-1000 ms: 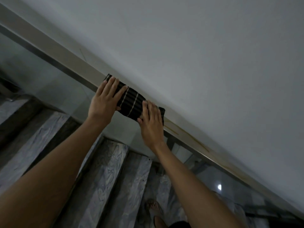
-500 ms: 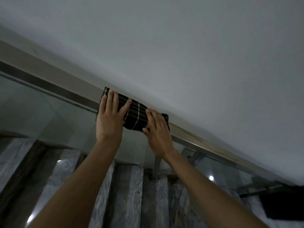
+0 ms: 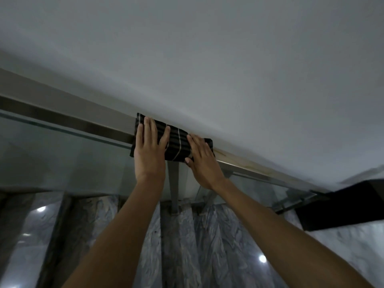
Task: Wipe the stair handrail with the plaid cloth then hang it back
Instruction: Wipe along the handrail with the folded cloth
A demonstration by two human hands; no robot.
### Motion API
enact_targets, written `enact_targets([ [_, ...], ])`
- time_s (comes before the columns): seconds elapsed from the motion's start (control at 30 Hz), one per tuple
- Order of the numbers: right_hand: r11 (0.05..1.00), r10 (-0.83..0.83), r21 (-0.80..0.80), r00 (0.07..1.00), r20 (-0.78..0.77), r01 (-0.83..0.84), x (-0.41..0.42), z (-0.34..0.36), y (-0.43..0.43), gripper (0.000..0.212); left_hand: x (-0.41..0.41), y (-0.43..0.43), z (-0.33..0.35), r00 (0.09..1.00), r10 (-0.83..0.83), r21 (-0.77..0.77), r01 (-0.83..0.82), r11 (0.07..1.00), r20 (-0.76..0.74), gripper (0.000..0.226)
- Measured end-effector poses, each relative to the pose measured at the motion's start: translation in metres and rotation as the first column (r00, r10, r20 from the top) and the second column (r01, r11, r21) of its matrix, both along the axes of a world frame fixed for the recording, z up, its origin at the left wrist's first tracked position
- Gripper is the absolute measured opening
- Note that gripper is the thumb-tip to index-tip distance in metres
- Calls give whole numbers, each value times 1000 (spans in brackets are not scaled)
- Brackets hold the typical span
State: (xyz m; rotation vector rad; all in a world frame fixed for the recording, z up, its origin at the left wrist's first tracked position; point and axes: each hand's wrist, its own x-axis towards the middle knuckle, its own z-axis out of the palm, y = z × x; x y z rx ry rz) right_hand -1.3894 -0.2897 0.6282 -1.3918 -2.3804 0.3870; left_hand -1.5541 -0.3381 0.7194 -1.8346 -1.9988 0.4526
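Note:
A dark plaid cloth (image 3: 178, 143) with pale stripes lies folded over the stair handrail (image 3: 68, 115), a flat metal rail that runs from the left edge down to the right. My left hand (image 3: 149, 150) lies flat on the cloth's left half, fingers extended. My right hand (image 3: 202, 160) presses flat on its right end, fingers over the rail's top. Both palms hold the cloth against the rail. Yellowish streaks mark the rail (image 3: 245, 163) just right of the cloth.
A glass panel (image 3: 62, 159) hangs under the rail, held by a metal post (image 3: 173, 190). A plain grey wall (image 3: 228, 69) runs right behind the rail. Marble steps (image 3: 187, 246) lie below. A dark block (image 3: 342, 206) juts in at the right.
The view has swung so the rail looks less steep. Both hands and the cloth stay together on the rail, and my left hand has moved closer to my right.

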Motion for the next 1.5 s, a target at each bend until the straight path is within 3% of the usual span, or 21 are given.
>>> enact_targets([
  [0.5,996,-45,-81,998,-33,42,92,-60,16,67,90,25,-76,994,-105,42,106,994,-6,82],
  [0.87,997,-73,-13,996,-57,72,190,-140,36,65,186,48,-150,991,-125,103,129,986,-49,79],
  [1.5,984,-147,-105,989,-23,144,308,-215,54,67,303,76,-236,974,-227,54,228,972,-23,75],
])
